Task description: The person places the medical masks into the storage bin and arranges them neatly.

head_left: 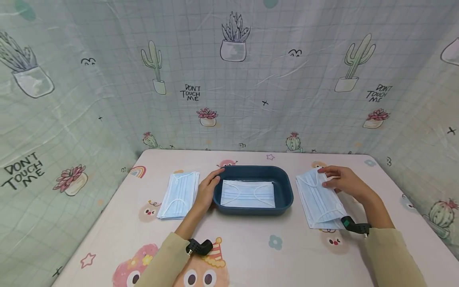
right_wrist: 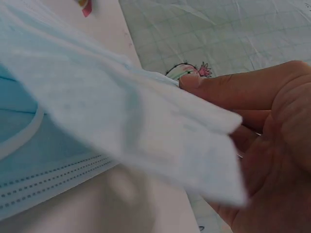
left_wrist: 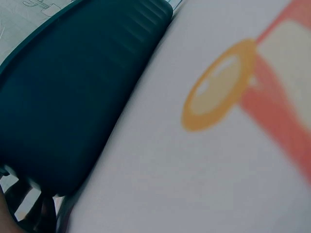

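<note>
A dark blue-green plastic basket [head_left: 254, 211] stands mid-table, with face masks [head_left: 247, 194] lying flat inside it. My left hand [head_left: 206, 191] grips the basket's left end, its fingers over the rim. To the right of the basket lies a stack of light blue face masks [head_left: 306, 199]. From this stack my right hand [head_left: 344, 181] pinches a face mask [right_wrist: 180, 141] by its edge, thumb against the fabric. That mask is partly lifted and bent in the right wrist view, above another mask [right_wrist: 43, 150]. The left wrist view is mostly the basket's outer wall [left_wrist: 73, 97].
A second stack of face masks [head_left: 179, 195] lies left of the basket, beside my left forearm. The table [head_left: 251, 251] has a pale cover with cartoon prints. Behind it hangs a curtain [head_left: 265, 79] printed with cacti. Small black cameras [head_left: 355, 226] sit at both wrists.
</note>
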`<state>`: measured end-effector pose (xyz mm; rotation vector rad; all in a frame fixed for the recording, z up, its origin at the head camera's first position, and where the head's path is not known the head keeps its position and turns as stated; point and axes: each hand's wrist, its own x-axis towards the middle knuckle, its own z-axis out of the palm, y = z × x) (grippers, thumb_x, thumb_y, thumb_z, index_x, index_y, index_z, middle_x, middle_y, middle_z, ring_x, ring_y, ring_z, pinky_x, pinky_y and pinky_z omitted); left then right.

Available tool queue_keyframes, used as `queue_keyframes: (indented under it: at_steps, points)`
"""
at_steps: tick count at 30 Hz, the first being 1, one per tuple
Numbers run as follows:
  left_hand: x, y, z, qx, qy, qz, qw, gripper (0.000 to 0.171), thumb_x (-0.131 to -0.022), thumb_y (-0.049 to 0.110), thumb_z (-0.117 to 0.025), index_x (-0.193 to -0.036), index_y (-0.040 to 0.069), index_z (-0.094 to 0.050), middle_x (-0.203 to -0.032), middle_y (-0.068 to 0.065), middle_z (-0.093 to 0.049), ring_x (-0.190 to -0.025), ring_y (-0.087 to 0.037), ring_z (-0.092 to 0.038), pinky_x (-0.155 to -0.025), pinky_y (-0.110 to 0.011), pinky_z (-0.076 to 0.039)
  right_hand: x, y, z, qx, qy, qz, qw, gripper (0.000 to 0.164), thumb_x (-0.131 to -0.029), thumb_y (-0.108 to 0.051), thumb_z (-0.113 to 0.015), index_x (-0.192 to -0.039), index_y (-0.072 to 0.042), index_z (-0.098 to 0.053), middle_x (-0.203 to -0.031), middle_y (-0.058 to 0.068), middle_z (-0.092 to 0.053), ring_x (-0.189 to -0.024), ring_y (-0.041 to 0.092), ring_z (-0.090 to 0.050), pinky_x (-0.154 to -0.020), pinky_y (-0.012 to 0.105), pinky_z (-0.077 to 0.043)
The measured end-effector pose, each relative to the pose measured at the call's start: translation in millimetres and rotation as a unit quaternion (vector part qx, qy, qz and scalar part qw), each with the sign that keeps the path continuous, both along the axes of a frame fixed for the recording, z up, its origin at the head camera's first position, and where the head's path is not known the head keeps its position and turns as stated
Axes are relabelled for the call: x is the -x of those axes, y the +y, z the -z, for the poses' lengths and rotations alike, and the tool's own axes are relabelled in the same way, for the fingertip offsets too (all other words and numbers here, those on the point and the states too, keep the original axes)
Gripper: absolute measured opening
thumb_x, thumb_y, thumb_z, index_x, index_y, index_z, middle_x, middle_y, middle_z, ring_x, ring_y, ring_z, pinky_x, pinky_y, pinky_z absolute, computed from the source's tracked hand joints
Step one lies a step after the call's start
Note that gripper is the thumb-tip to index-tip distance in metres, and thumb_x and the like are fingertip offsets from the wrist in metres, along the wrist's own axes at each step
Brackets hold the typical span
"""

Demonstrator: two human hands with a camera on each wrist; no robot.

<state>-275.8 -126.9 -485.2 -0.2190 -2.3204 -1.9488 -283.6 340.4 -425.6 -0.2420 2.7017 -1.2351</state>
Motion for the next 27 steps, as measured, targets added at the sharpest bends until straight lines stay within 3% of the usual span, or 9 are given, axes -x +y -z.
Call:
queue_keyframes:
  at_steps: [5, 14, 21, 27]
  points:
    - [0.7, 1.0, 0.6, 0.001, -0.002, -0.001, 1.0000, 0.040, -0.110, 0.023, -0.046, -0.148, 0.018, -0.058, -0.158, -0.005, -0.052, -0.154, -0.028, -0.037, -0.128, -0.054, -0.026, -4.3, -0.1, -6.4, 0.013, 0.016, -0.025, 0.999, 0.064, -0.094, -0.014, -0.071, -0.153, -0.004, -0.047, -0.153, 0.032, -0.045, -0.110, 0.031, -0.062, -0.075, 0.029, -0.061]
    - [-1.5, -0.5, 1.1, 0.029, 0.024, -0.017, 0.9992, 0.038, -0.109, 0.026, -0.046, -0.143, 0.024, -0.063, -0.153, -0.001, -0.057, -0.151, -0.026, -0.043, -0.127, -0.051, -0.029, -7.4, -5.5, -19.2, 0.009, 0.060, -0.017, 0.998, 0.041, -0.099, -0.016, -0.067, -0.136, 0.000, -0.062, -0.133, 0.026, -0.062, -0.092, 0.011, -0.060, -0.076, 0.024, -0.059]
    - [-1.7, -0.7, 2.0, 0.025, 0.026, -0.013, 0.9993, 0.038, -0.109, 0.025, -0.045, -0.142, 0.024, -0.063, -0.153, 0.000, -0.057, -0.151, -0.024, -0.043, -0.128, -0.049, -0.028, -13.4, -15.6, -33.6, 0.007, 0.069, 0.009, 0.998, 0.046, -0.098, -0.016, -0.069, -0.140, 0.000, -0.060, -0.132, 0.026, -0.061, -0.091, 0.015, -0.063, -0.076, 0.021, -0.060]
    - [-0.7, -0.6, 3.4, 0.024, 0.025, -0.010, 0.9994, 0.038, -0.109, 0.025, -0.045, -0.142, 0.025, -0.063, -0.152, 0.000, -0.058, -0.151, -0.023, -0.043, -0.128, -0.049, -0.028, -18.9, -24.1, -42.1, 0.020, 0.075, 0.017, 0.997, 0.056, -0.097, -0.013, -0.070, -0.149, -0.003, -0.053, -0.147, 0.027, -0.051, -0.105, 0.032, -0.066, -0.082, 0.023, -0.062]
